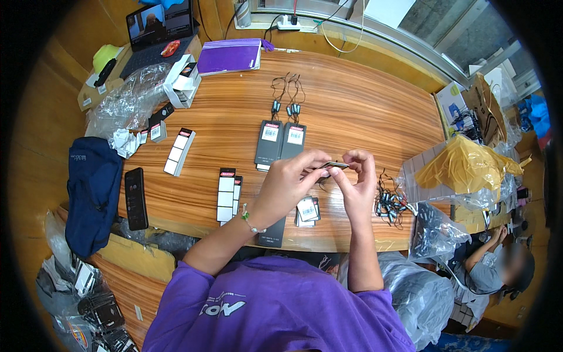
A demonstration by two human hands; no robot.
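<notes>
Between my two hands, over the middle of the table, a thin dark tag [335, 165] is pinched and seen nearly edge-on. My left hand [290, 176] grips its left end with thumb and fingers, and my right hand [358, 179] closes on its right end. Just beyond lie two stacks of grey hang tags [267, 146] with white labels and black cords [293, 105]. A pile of small labelled tags [307, 210] sits below my hands. Partly covered by my left forearm is another grey tag [271, 234]. White label strips [226, 196] lie left of that forearm.
A tangle of black cords [392, 204] lies right of my right hand. Farther right are a yellow plastic bag [463, 170] and boxes. On the left are a phone [135, 199], a navy pouch [92, 193] and a laptop [158, 29]. Another person [489, 267] sits at lower right.
</notes>
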